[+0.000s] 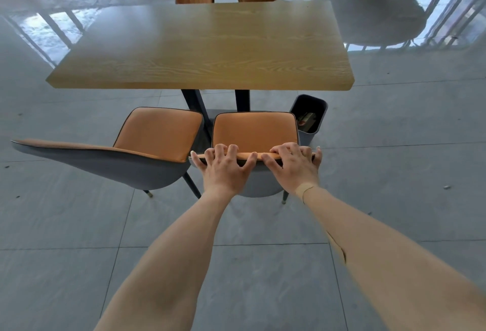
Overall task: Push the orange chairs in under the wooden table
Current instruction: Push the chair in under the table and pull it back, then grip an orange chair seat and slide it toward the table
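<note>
Both hands grip the top edge of the right orange chair's backrest (252, 156): the left hand (223, 170) and the right hand (293, 166) curl their fingers over the rim, side by side. This chair stands at 6 o'clock of the wooden table (202, 49), its seat just short of the near edge. The left orange chair (155, 131) sits beside it at 9 o'clock, untouched. A dark bin (314, 110) stands at 2 o'clock of the gripped chair. The first push looks to be in hand; next calls for a straight shove toward 12 o'clock, clear of the table legs and bin
</note>
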`<state>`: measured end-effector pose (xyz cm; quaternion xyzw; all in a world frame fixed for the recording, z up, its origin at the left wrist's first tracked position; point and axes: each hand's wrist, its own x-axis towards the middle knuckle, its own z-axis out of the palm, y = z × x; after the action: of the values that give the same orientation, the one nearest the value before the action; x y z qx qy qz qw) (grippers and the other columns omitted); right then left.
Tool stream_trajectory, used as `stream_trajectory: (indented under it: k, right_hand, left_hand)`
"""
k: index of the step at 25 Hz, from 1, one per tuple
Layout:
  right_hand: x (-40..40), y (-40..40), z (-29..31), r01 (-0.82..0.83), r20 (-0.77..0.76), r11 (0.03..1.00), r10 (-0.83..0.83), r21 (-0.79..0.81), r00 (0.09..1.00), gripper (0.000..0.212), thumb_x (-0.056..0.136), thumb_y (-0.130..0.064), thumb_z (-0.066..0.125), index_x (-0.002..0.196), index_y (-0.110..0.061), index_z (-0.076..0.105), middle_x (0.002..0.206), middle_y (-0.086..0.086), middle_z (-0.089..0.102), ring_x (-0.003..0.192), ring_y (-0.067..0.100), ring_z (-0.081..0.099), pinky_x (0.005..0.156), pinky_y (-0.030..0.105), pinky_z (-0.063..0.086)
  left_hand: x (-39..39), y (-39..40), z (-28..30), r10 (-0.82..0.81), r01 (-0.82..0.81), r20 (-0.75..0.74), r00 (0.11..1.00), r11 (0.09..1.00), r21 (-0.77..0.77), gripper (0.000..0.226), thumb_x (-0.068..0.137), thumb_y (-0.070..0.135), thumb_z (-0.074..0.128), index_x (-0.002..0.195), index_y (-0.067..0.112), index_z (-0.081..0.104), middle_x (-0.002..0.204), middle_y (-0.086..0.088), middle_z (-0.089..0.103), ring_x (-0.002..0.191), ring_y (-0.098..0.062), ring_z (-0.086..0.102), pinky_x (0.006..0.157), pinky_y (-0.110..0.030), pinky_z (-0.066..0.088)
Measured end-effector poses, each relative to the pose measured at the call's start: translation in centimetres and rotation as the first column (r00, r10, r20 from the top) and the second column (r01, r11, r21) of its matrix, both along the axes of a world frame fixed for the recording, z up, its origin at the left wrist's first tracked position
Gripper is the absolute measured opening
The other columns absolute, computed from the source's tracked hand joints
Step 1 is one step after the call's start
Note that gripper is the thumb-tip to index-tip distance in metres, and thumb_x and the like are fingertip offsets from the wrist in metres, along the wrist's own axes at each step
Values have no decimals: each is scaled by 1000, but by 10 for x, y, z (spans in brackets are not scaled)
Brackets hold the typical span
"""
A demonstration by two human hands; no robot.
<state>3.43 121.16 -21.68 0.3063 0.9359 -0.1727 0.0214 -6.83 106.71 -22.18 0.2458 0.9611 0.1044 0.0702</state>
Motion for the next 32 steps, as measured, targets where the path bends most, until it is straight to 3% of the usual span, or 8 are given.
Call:
stream_trajectory:
  k: [3, 6, 10, 14, 18, 23, 32]
  right_hand:
    - [13, -5, 36, -74, 150, 997, 78, -29, 986, 53, 96, -65, 29, 134, -35, 51, 137, -1, 55, 127, 27, 46, 109, 52, 31]
    - [45, -6, 76, -51, 155, 994, 64, -92, 986, 44, 98, -54, 40, 127, -29, 58, 129, 1, 61, 115, 24, 56, 92, 41, 49]
    - [105, 10, 124, -54, 284, 989, 93, -140, 954, 40, 100, -47, 39, 125, -26, 62, 129, 2, 62, 116, 23, 57, 94, 39, 48]
    - [174, 49, 168, -44, 327, 990, 87, -136, 941, 40, 100, -42, 40, 128, -25, 63, 135, 3, 60, 120, 26, 56, 90, 32, 41]
    - [244, 103, 194, 70, 320, 993, -38, -92, 947, 34, 95, -44, 46, 117, -29, 68, 124, 1, 67, 110, 25, 61, 88, 33, 48]
    - [313, 191, 211, 157, 321, 985, -126, -70, 939, 34, 91, -45, 52, 117, -30, 68, 126, -1, 65, 112, 23, 61, 92, 33, 49]
    - [388, 365, 239, 209, 319, 977, -185, -45, 930, 35, 88, -45, 58, 119, -30, 66, 125, -3, 65, 108, 21, 63, 86, 32, 51]
  left_hand:
    - [12, 0, 32, 16, 11, 151, 988, 985, -175, 71, 87, 72, 18, 127, 24, 52, 134, -9, 49, 132, -33, 33, 112, -59, 13]
    - [46, 2, 62, -91, 114, 197, 976, 987, -111, 63, 91, 66, 28, 131, 23, 52, 137, -8, 50, 131, -32, 39, 109, -51, 28]
    - [97, 11, 94, -289, 337, 389, 875, 940, -59, 63, 93, 64, 37, 144, 29, 42, 147, -5, 43, 135, -27, 39, 111, -46, 32]
    - [130, 51, 137, -382, 517, 554, 740, 849, -105, 58, 94, 60, 45, 140, 25, 50, 143, -3, 50, 129, -26, 46, 103, -39, 38]
    - [173, 120, 183, -509, 632, 539, 672, 773, -58, 49, 93, 52, 47, 133, 24, 56, 137, -1, 56, 124, -23, 50, 93, -34, 39]
    - [239, 233, 208, -601, 733, 501, 623, 672, -105, 50, 92, 49, 50, 133, 20, 58, 138, -4, 55, 126, -24, 49, 98, -34, 40]
    - [304, 420, 228, -644, 740, 437, 628, 668, -78, 40, 88, 40, 63, 125, 23, 61, 132, -3, 58, 119, -23, 54, 101, -34, 44]
